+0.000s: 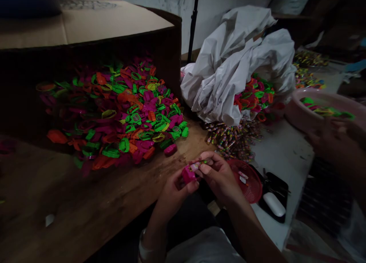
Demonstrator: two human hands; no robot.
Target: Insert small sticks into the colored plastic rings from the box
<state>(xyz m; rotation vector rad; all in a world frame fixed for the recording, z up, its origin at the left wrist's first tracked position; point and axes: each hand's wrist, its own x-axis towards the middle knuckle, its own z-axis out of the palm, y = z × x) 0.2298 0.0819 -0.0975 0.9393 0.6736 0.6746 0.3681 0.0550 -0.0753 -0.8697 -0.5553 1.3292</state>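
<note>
My left hand point(174, 192) is closed round a bright pink plastic toy watch point(188, 175) near the table's front edge. A small printed packet point(195, 166), with bits of green and yellow showing, is pinched in the fingers of my right hand point(220, 175). One end of it lies against the toy watch; I cannot tell whether it is inside. Just beyond my hands, a heap of pink, green, orange and yellow toy watches point(137, 118) spills from a cardboard box point(120, 23) lying open toward me. A pile of similar small packets point(234, 137) lies beyond my right hand.
A white sack point(223, 68) holds more toy watches. On the right are a red basket point(251, 186), a black phone-like object point(280, 185) with a white case point(274, 204) and keys. Another person's hand point(328, 137) is at a pink basin point(297, 110).
</note>
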